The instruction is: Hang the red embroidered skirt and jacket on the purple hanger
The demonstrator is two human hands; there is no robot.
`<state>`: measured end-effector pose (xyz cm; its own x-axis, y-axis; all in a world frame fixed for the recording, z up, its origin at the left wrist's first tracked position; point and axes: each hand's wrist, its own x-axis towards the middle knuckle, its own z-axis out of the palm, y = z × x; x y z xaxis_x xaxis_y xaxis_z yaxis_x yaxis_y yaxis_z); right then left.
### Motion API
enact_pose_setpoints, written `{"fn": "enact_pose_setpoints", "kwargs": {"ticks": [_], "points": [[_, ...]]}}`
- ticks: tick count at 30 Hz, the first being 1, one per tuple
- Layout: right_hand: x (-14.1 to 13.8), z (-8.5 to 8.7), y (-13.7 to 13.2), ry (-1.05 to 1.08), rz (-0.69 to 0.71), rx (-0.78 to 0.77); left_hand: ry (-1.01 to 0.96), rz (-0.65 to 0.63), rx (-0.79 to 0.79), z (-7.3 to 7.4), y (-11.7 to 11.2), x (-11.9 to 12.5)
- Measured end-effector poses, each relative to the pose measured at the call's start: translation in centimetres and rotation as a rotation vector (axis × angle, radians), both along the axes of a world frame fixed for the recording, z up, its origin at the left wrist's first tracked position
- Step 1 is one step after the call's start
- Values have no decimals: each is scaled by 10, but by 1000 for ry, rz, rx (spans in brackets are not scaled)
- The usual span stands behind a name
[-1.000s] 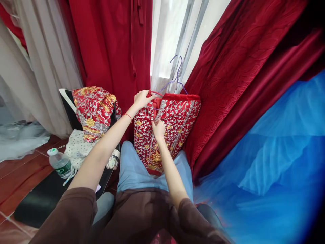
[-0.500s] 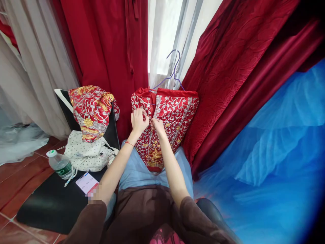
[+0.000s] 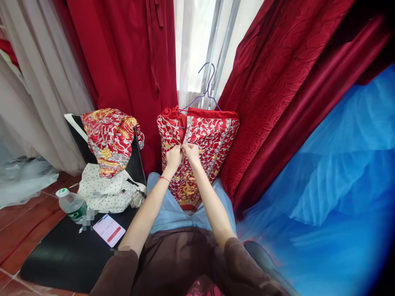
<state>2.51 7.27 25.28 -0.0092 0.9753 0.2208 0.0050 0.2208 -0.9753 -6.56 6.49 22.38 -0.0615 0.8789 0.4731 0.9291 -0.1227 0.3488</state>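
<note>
A red embroidered garment (image 3: 212, 133) with silver and gold patterns hangs on a purple wire hanger (image 3: 207, 93) and rests against my knees. Its front has a slit running down from the red top band. At that slit, about midway down, my left hand (image 3: 175, 156) is closed in a pinch on the fabric edge. My right hand (image 3: 191, 153) is pinched shut right beside it, on the other edge, and the fingertips of both meet. Whatever small fastening may be between the fingertips is too small to make out.
To my left, a black chair (image 3: 61, 250) holds a phone (image 3: 109, 230), a water bottle (image 3: 72, 205), a dotted white cloth bag (image 3: 101, 187) and another red embroidered garment (image 3: 108, 137) over its backrest. Red curtains (image 3: 123, 53) hang ahead; blue tulle (image 3: 339, 197) spreads at right.
My left hand has come down and turned, its fingers now curled in against the right fingertips. My right hand has stayed at the slit. The whole view has shifted slightly.
</note>
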Motion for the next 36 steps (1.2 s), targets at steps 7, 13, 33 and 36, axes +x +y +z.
{"fn": "enact_pose_setpoints", "kwargs": {"ticks": [7, 13, 33, 36], "points": [[-4, 42, 2, 166, -90, 48, -19, -10, 26, -3, -8, 8], [-12, 78, 11, 139, -204, 18, 14, -50, 43, 5, -18, 15], [259, 135, 94, -1386, -192, 679, -639, 48, 311, 103, 123, -81], [271, 128, 103, -1427, -193, 741, -603, -85, 349, 104, 135, -80]]}}
